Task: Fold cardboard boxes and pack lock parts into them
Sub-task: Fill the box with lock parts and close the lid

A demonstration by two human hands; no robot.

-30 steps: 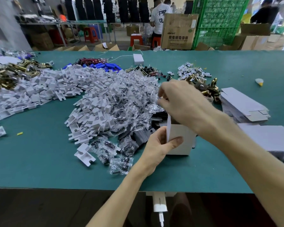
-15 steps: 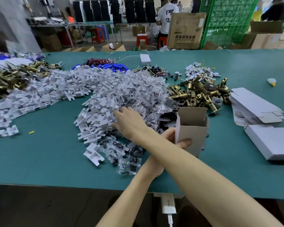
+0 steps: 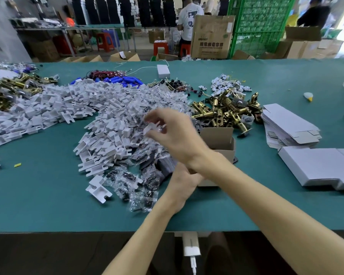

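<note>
Lock parts packed by hand at a green table [image 3: 48,205]
Right hand [image 3: 173,135] fingers [image 3: 154,116] pinch a clear packet [image 3: 155,129] above the parts pile [image 3: 111,124]; left hand [image 3: 184,183] grips the open cardboard box [image 3: 218,135] beside brass latches [image 3: 224,112].

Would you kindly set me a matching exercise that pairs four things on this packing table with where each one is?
Things:
1. open cardboard box
2. brass latches
3. flat box blanks
4. small pale part

Places:
a. pinched by the right hand
b. stacked to the right of the latches
c. held by the left hand
d. heaped just beyond the box

Pairs: 1-c; 2-d; 3-b; 4-a
</note>
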